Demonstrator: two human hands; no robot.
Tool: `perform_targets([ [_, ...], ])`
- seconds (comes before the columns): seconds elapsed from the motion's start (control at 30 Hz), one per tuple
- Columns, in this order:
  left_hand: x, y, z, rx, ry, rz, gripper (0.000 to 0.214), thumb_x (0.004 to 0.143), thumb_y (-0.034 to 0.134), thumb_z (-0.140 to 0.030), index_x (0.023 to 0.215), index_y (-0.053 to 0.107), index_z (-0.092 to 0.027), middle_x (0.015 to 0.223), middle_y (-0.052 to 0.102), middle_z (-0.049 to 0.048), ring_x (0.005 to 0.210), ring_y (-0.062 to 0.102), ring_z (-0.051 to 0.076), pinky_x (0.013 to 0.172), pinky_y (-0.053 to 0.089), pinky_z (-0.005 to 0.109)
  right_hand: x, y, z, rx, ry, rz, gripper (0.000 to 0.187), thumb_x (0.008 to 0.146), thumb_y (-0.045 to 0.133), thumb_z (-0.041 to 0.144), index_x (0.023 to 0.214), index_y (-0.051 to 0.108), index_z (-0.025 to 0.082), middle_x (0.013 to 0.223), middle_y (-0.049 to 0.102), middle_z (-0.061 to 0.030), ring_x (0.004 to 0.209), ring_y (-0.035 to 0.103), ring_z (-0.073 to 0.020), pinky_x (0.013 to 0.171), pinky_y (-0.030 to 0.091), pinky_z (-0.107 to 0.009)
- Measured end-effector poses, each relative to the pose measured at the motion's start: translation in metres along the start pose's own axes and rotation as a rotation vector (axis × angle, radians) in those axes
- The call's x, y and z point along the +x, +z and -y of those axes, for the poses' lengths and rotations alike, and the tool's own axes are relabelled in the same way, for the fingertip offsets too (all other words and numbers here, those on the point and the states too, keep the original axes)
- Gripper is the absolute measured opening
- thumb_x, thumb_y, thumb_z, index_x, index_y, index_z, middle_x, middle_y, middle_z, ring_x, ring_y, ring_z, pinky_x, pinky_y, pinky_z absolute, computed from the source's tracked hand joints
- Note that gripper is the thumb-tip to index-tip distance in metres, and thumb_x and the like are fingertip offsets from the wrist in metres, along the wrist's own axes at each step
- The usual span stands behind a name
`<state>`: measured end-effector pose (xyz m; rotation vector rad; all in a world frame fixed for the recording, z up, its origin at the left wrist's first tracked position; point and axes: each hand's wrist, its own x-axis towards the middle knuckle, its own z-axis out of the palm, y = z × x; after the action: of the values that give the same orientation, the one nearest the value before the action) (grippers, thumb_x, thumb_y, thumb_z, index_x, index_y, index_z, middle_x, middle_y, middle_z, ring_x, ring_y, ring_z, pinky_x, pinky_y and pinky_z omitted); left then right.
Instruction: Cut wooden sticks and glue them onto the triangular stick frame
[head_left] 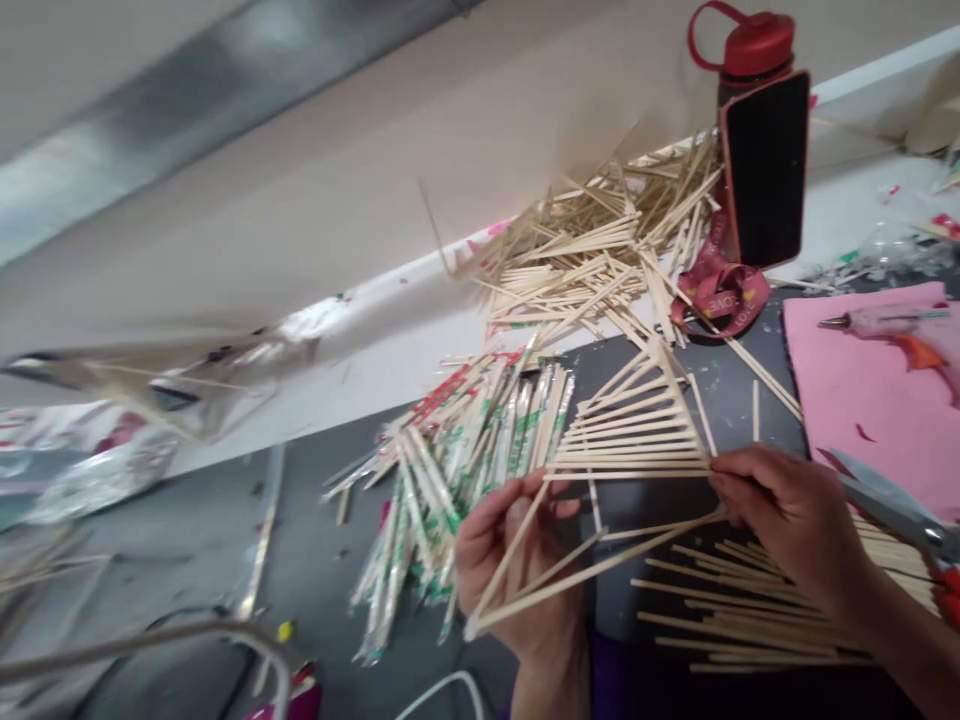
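Observation:
A glued frame of thin wooden sticks (637, 440), fanned into a triangle with long spars below, is held above the dark grey mat (315, 560). My left hand (517, 570) is closed round the lower left spars. Pinching the frame's right corner is my right hand (795, 520), fingers closed on the stick ends. Under my right hand lie several bare sticks (750, 610) in rows.
A heap of loose sticks (592, 240) lies at the back, wrapped chopsticks (457, 450) in the middle. A red-capped bottle (750, 50) and a dark phone (765, 170) stand behind. A glue gun (892, 335) rests on a pink sheet (870, 410), scissors (892, 505) beside it.

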<state>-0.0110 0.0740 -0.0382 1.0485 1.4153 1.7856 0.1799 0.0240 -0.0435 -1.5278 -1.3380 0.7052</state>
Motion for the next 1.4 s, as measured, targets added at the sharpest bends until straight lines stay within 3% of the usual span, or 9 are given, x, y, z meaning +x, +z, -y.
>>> perform_targets([
  [0.13,0.0037,0.0049,-0.0016,0.012,-0.012,0.006,0.015,0.069,0.078,-0.022,0.082,0.071,-0.018,0.072,0.074,-0.0028,0.058,0.069,0.012,0.046,0.056,0.017,0.0010,0.0012,-0.0017,0.019,0.030,0.028,0.013,0.088,0.057,0.021,0.082,0.068,0.021,0.063,0.068,0.0021,0.050,0.060,-0.0103,0.052,0.045,-0.020],
  [0.67,0.0014,0.0027,0.0024,0.007,0.005,0.020,0.014,0.073,0.074,-0.020,0.086,0.068,-0.019,0.077,0.073,-0.0023,0.064,0.069,0.012,0.049,0.055,0.018,0.0008,-0.0038,0.0007,0.033,0.041,0.068,0.018,0.090,0.054,0.015,0.080,0.068,0.018,0.066,0.066,0.0022,0.058,0.059,-0.0103,0.060,0.043,-0.020],
  [1.07,-0.0022,0.0009,0.0015,-0.003,-0.057,0.000,0.015,0.077,0.073,-0.027,0.088,0.068,-0.018,0.080,0.072,0.0003,0.063,0.069,0.012,0.049,0.054,0.018,-0.0035,-0.0039,0.0003,-0.001,0.086,0.070,0.016,0.091,0.056,0.024,0.083,0.070,0.021,0.060,0.062,0.0038,0.053,0.058,-0.0113,0.055,0.043,-0.021],
  [1.4,-0.0021,-0.0011,0.0005,0.006,-0.023,0.045,0.015,0.080,0.071,-0.028,0.090,0.066,-0.018,0.081,0.071,0.0000,0.061,0.067,0.010,0.051,0.054,0.018,-0.0026,-0.0032,-0.0003,-0.006,0.067,0.044,0.016,0.090,0.057,0.025,0.082,0.070,0.022,0.058,0.062,0.0035,0.051,0.058,-0.0126,0.052,0.044,-0.023],
])
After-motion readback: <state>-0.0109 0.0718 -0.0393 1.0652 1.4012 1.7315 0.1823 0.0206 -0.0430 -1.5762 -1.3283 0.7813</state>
